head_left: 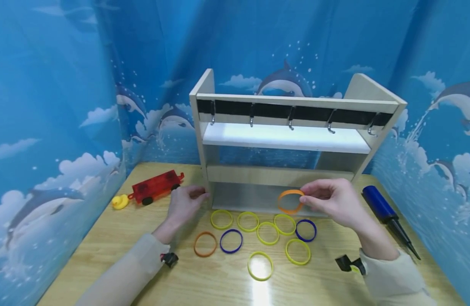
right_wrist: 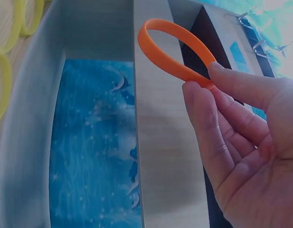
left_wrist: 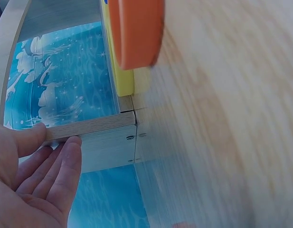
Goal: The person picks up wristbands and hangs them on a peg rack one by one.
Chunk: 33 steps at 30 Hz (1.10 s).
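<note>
Between thumb and fingertips, my right hand [head_left: 336,202] pinches an orange silicone wristband [right_wrist: 172,64], held up in front of the lower part of a wooden shelf rack [head_left: 278,174]. My left hand [head_left: 186,204] grips the edge of the rack's left side panel [left_wrist: 96,127] low down, thumb on one side and fingers on the other. On the table before the rack lie several yellow wristbands [head_left: 221,228], two blue wristbands [head_left: 231,253] and another orange wristband [head_left: 205,256]. A row of metal hooks [head_left: 291,123] hangs from the black strip along the rack's top.
A red toy wagon [head_left: 156,187] and a yellow rubber duck [head_left: 120,202] stand left of the rack on the wooden table [head_left: 204,284]. At the right lies a blue hand pump [head_left: 380,204] with a black nozzle. Blue dolphin-print curtains [head_left: 151,51] enclose the back and sides.
</note>
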Each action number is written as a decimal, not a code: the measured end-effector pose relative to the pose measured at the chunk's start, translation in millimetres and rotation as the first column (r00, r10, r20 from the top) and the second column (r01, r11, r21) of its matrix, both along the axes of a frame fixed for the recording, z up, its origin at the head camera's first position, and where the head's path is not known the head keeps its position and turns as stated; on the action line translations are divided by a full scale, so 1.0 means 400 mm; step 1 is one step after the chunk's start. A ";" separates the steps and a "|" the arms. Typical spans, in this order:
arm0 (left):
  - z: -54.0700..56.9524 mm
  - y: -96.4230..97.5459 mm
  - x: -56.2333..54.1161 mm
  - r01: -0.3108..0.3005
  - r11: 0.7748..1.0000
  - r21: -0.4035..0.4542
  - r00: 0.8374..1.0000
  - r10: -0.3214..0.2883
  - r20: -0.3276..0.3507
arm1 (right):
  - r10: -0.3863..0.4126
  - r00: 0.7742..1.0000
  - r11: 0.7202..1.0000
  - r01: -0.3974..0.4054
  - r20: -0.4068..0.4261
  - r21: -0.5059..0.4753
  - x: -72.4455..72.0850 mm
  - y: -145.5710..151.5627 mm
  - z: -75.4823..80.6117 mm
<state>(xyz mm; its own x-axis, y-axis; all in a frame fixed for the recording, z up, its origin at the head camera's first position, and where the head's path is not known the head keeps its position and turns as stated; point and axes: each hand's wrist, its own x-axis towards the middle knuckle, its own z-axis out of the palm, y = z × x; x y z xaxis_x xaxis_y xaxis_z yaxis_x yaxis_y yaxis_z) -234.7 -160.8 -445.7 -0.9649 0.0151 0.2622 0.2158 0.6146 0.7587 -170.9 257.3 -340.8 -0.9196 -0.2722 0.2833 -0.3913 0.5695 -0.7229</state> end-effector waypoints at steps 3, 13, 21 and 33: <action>0.000 0.000 0.002 0.002 1.000 -0.002 1.000 -0.002 -0.004 | 0.021 1.000 0.999 -0.020 0.006 -0.035 -0.003 -0.019 0.007; -0.008 0.004 0.001 0.002 1.000 -0.010 1.000 -0.002 0.003 | 0.067 0.998 0.978 -0.068 -0.011 -0.196 -0.028 -0.080 0.003; -0.009 0.004 0.000 0.001 1.000 -0.011 1.000 -0.001 0.016 | 0.076 0.996 0.931 -0.084 -0.038 -0.355 -0.042 -0.135 0.008; -0.005 -0.004 -0.004 0.006 1.000 -0.018 1.000 -0.007 -0.026 | 0.149 0.989 0.797 -0.117 0.006 -0.593 -0.057 -0.252 0.045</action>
